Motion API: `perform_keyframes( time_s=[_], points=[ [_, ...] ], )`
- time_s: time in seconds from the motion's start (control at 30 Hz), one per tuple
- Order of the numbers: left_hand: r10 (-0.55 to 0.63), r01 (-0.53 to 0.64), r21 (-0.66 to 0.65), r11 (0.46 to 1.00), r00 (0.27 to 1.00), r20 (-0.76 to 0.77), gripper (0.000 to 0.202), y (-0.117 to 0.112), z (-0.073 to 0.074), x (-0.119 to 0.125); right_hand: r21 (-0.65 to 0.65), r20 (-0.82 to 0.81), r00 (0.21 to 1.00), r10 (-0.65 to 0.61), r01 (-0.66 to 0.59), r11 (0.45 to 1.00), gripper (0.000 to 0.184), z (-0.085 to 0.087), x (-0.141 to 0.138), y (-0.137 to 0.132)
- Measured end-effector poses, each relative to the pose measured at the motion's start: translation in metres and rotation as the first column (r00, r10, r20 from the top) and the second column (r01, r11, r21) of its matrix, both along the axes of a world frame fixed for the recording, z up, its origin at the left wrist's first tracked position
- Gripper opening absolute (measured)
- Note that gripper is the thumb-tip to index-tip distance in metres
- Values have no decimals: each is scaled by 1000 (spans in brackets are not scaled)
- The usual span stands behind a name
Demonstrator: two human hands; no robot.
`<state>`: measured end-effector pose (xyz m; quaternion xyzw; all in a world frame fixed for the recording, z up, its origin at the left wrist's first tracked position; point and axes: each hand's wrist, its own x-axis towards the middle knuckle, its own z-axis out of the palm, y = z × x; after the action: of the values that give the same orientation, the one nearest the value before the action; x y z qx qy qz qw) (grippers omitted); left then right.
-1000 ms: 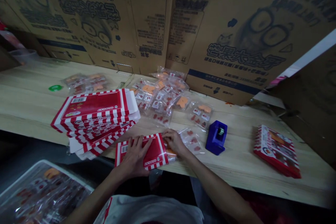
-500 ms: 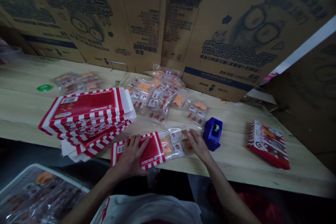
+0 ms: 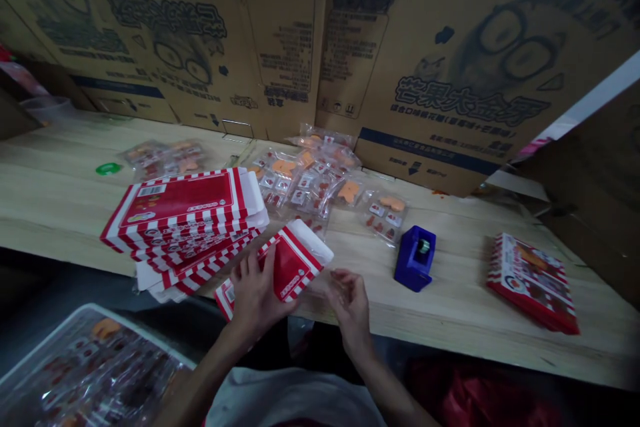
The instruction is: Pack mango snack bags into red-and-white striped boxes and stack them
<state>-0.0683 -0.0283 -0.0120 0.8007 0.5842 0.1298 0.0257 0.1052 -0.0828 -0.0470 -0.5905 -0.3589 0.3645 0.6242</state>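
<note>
My left hand (image 3: 259, 290) grips a red and white striped carton (image 3: 293, 263), which is tilted with its white open end up and to the right. Beside that end is my right hand (image 3: 351, 303), fingers curled together; whether a bit of clear film is between them I cannot make out. Close on the left is a stack of flat striped cartons (image 3: 185, 203). Clear candy packets (image 3: 310, 183) lie in a pile behind the carton, with one packet (image 3: 385, 213) apart to the right. A blue tape dispenser (image 3: 415, 259) stands right of my right hand.
Filled striped cartons (image 3: 533, 283) are stacked at the right. Large cardboard boxes (image 3: 280, 33) wall off the back of the table. More packets (image 3: 167, 157) and a green ring (image 3: 108, 169) lie at the left. Below the edge, a white tub (image 3: 90, 310) holds many packets.
The candy packet at the carton's mouth is no longer visible outside it. The carton has been lifted and tilted. My right hand has drawn leftward and its fingers have curled.
</note>
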Motion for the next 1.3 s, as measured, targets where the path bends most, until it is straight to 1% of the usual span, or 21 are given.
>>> perform_keyframes(
  time_s=[0.1,0.17,0.2,0.27,0.33,0.37,0.47,0.53,0.6,0.67,0.73,0.77,0.83,0.9,0.93,1.0,1.07,1.13,1.2,1.27,1.3],
  points=[
    [14,-10,-35,999,991,136,114,-17,1,17,-5,-205,977,54,-56,998,42,4,-5,-3],
    [5,34,-119,992,950,313,108,-24,-7,21,1,-247,968,41,-42,999,40,6,-1,-1],
    [1,78,-167,983,904,428,101,-25,-13,20,-3,-263,963,55,-58,998,39,7,3,0],
    [21,193,-252,948,756,654,87,-24,-25,15,-22,-312,942,122,-136,990,41,7,15,-1],
    [75,318,-317,893,592,803,83,-22,-35,9,-44,-334,928,165,-190,981,45,5,25,-4],
    [98,364,-332,870,532,841,83,-22,-39,7,-52,-320,931,176,-203,978,48,4,28,-6],
    [113,445,-318,837,428,897,83,-22,-44,4,-52,-217,950,225,-241,969,56,-4,34,-12],
    [128,494,-308,813,365,922,79,-24,-44,4,-55,-152,953,262,-272,961,53,-12,36,-17],
    [173,555,-322,767,304,937,78,-25,-44,3,-66,-76,958,278,-283,957,51,-19,37,-20],
    [200,598,-342,725,291,935,77,-25,-44,1,-80,50,957,287,-283,956,49,-25,39,-22],
    [182,609,-361,706,338,924,68,-25,-42,0,-91,193,932,308,-295,951,37,-26,41,-21],
    [153,594,-369,714,382,911,61,-24,-40,-1,-92,249,912,327,-313,945,28,-24,41,-21],
    [78,523,-357,774,481,873,39,-21,-36,0,-76,320,877,357,-352,933,11,-19,42,-17],
    [22,434,-296,851,534,845,17,-18,-34,3,-36,333,873,356,-365,930,10,-13,42,-13],
    [11,400,-259,879,526,850,12,-17,-33,4,-15,319,882,345,-360,933,14,-11,41,-11],
    [33,374,-222,900,450,892,18,-13,-35,8,15,260,913,316,-331,944,20,-8,39,-7],
    [137,375,-264,889,333,933,22,-11,-39,12,19,159,950,269,-276,961,20,-8,35,-4],
    [264,362,-330,872,221,939,21,-10,-43,14,6,41,978,205,-205,979,15,-9,32,-2],
    [341,344,-367,864,136,930,17,-9,-43,14,-24,-44,980,196,-197,980,25,-10,31,0],
    [355,370,-373,851,120,927,32,-6,-40,12,-50,-36,960,277,-278,959,22,-9,32,2],
    [336,408,-369,835,152,929,38,-4,-38,10,-55,7,947,322,-321,945,15,-8,33,2]
  ],
)
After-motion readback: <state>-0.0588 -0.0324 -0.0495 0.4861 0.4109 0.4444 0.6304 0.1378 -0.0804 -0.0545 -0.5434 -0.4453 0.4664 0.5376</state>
